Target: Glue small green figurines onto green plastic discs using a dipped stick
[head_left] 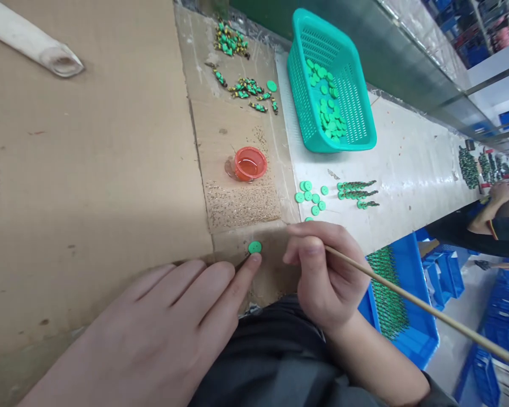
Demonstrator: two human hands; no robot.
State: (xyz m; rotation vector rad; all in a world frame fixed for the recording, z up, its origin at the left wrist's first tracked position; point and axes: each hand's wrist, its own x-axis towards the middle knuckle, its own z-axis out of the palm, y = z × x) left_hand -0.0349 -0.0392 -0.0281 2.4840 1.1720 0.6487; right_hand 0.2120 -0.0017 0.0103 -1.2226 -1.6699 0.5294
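Note:
My left hand (182, 322) lies palm down on the cardboard, its index fingertip touching the near edge of a small green button-like disc (255, 247) with tiny holes. Nothing shows gripped in that hand. To the right of the disc, my right hand (328, 271) is closed around a thin wooden stick (390, 291). The stick's long end slants down to the right; its working tip is hidden behind the fingers. Beyond the disc, many tiny golden bits (241, 206) are spread on the board beside a small red cup (250, 164) of clear liquid.
A teal basket (299, 102) holds green discs. Loose discs (308, 195) and short rows of dark-and-green pieces (356, 194) lie nearby. Small painted figures (246, 87) are piled farther back. A cut white tube (34, 42) lies left. A blue crate (424, 316) stands below right; another person's hands (504, 192) show far right.

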